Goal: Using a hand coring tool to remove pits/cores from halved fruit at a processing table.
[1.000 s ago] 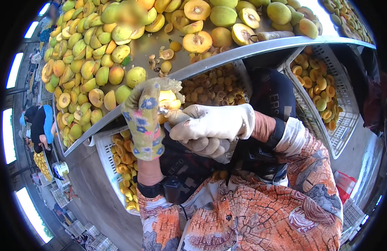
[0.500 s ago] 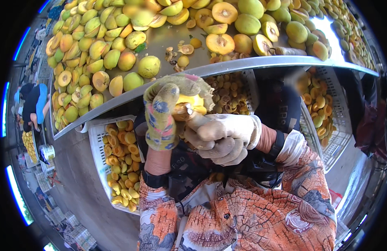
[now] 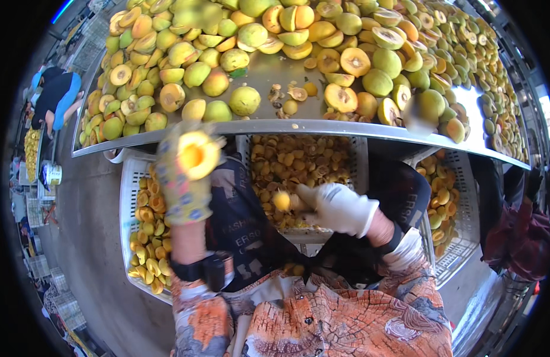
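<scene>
My left hand (image 3: 185,172), in a patterned yellow-green glove, is raised at the table's near edge. It holds a peach half (image 3: 197,156), its orange hollow facing up, with no stone visible inside. In a white glove, my right hand (image 3: 340,208) is closed over the middle crate, its fingers wrapped round a short tool mostly hidden by them. At the tool's end a round yellow lump (image 3: 281,200), probably a peach stone, shows blurred. Below lies the middle crate (image 3: 359,163), filled with stones and scraps.
Ahead, a metal table (image 3: 269,68) bears many whole and halved peaches (image 3: 245,101). A white crate (image 3: 127,202) of peach halves stands on the left, another crate (image 3: 465,208) on the right. A person (image 3: 56,98) is bent over at far left; dark red clothing (image 3: 519,238) shows at right.
My hands have parted: the left has moved left with the peach half, the right has lowered over the middle crate. The peach's centre is now hollow. The view has shifted.
</scene>
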Demonstrator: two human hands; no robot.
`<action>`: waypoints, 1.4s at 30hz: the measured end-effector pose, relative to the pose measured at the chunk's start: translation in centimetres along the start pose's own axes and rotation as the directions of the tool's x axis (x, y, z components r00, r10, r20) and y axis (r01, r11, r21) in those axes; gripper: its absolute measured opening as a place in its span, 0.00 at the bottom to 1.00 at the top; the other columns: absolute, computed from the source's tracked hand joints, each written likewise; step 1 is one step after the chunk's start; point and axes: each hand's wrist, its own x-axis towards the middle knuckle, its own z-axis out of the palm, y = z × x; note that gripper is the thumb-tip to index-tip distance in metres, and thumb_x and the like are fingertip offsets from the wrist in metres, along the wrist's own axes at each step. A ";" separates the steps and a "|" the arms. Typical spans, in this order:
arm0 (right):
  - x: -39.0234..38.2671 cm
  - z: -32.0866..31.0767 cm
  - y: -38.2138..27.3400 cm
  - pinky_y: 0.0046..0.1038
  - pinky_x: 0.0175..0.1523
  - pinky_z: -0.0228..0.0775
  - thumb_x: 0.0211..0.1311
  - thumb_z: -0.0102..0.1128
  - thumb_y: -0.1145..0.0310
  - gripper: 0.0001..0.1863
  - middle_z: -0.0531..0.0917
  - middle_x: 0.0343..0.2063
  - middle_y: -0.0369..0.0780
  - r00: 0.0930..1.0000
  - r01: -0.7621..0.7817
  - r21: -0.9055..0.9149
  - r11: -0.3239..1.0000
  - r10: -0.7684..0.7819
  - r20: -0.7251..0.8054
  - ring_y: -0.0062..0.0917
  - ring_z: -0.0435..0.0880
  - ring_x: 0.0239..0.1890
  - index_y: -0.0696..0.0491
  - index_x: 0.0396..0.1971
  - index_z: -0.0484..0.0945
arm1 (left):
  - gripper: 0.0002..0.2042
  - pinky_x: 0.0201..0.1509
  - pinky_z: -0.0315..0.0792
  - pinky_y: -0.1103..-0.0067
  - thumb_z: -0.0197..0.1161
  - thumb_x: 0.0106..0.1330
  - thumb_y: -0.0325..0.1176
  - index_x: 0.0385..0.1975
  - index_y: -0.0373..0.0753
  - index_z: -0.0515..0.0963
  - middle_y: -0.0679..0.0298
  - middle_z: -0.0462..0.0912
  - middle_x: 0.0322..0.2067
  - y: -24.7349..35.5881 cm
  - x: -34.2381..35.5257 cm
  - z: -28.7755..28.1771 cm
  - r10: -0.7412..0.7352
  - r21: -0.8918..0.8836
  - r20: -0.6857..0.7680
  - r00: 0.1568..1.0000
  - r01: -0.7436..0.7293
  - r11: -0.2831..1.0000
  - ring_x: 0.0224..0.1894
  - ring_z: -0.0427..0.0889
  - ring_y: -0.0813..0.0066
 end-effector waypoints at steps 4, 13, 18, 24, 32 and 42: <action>1.3 3.6 0.6 0.35 0.32 0.71 0.61 0.51 0.62 0.21 0.82 0.29 0.44 0.992 -0.040 -0.401 0.915 0.083 0.091 0.35 0.83 0.29 0.58 0.50 0.70 | 0.13 0.48 0.76 0.75 0.64 0.62 0.28 0.45 0.34 0.76 0.59 0.82 0.39 -0.6 -3.4 -12.0 0.193 0.446 -0.031 0.981 -0.160 0.880 0.43 0.81 0.67; 1.4 5.9 1.2 0.32 0.34 0.73 0.62 0.52 0.60 0.19 0.83 0.30 0.42 0.935 0.241 -0.678 0.694 0.022 0.355 0.34 0.84 0.33 0.56 0.47 0.72 | 0.14 0.52 0.75 0.72 0.58 0.67 0.32 0.49 0.33 0.76 0.58 0.81 0.45 -3.8 -5.4 -18.1 0.084 0.735 -0.286 0.954 0.162 0.658 0.48 0.79 0.67; 3.1 4.5 0.4 0.38 0.32 0.71 0.63 0.52 0.55 0.18 0.81 0.24 0.44 0.997 0.016 -0.380 0.925 0.016 0.081 0.39 0.83 0.28 0.55 0.42 0.72 | 0.14 0.52 0.73 0.75 0.61 0.65 0.31 0.49 0.35 0.78 0.58 0.81 0.45 -0.9 3.1 -6.4 0.090 0.459 -0.067 0.994 -0.049 0.887 0.48 0.79 0.68; 3.9 4.6 -0.6 0.34 0.30 0.73 0.62 0.52 0.57 0.17 0.82 0.24 0.41 0.995 0.077 -0.348 0.934 -0.052 0.082 0.34 0.84 0.27 0.55 0.41 0.74 | 0.17 0.48 0.74 0.72 0.66 0.56 0.29 0.47 0.39 0.79 0.53 0.82 0.42 -1.0 9.2 6.2 -0.035 0.474 0.566 0.824 -0.290 0.831 0.41 0.82 0.62; 2.2 0.9 -1.4 0.38 0.31 0.70 0.58 0.60 0.64 0.15 0.79 0.22 0.48 0.983 0.050 0.090 0.995 -0.033 -0.182 0.44 0.81 0.27 0.56 0.40 0.71 | 0.22 0.49 0.74 0.75 0.60 0.64 0.36 0.56 0.33 0.70 0.54 0.79 0.48 -2.6 11.7 5.7 -0.102 -0.232 0.515 0.851 0.253 0.939 0.45 0.80 0.67; 1.0 -3.7 -2.6 0.33 0.35 0.70 0.62 0.59 0.58 0.18 0.77 0.23 0.42 0.942 0.184 0.671 0.718 0.067 -0.329 0.31 0.80 0.27 0.58 0.40 0.73 | 0.29 0.31 0.79 0.77 0.48 0.70 0.54 0.49 0.27 0.73 0.48 0.83 0.35 4.9 1.7 8.8 -0.376 -0.702 0.359 0.854 0.512 0.494 0.30 0.83 0.65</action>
